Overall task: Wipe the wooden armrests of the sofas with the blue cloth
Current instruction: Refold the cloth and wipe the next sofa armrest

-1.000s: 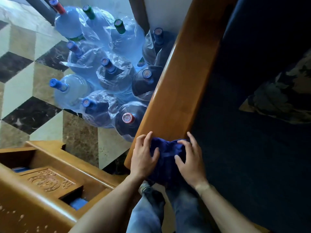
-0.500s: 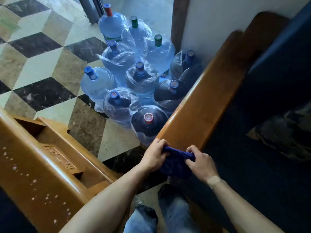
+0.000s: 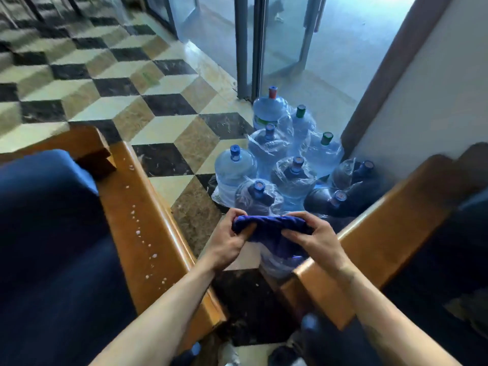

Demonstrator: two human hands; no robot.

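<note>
The blue cloth hangs bunched in the air between two sofas. My left hand grips its left end and my right hand grips its right end. A wooden armrest of the right sofa runs from lower centre to upper right, just right of my right hand. The left sofa's wooden armrest runs diagonally at the left and carries several white specks. The cloth touches neither armrest.
Several large water bottles, some wrapped in plastic, stand on the floor between the sofas, just beyond my hands. Dark blue cushions fill the left sofa. Checkered tile floor stretches ahead to glass doors.
My hands lifted the cloth off the end of the right armrest and now hold it in the air. The view swung up and left, bringing the left sofa's speckled armrest into view.
</note>
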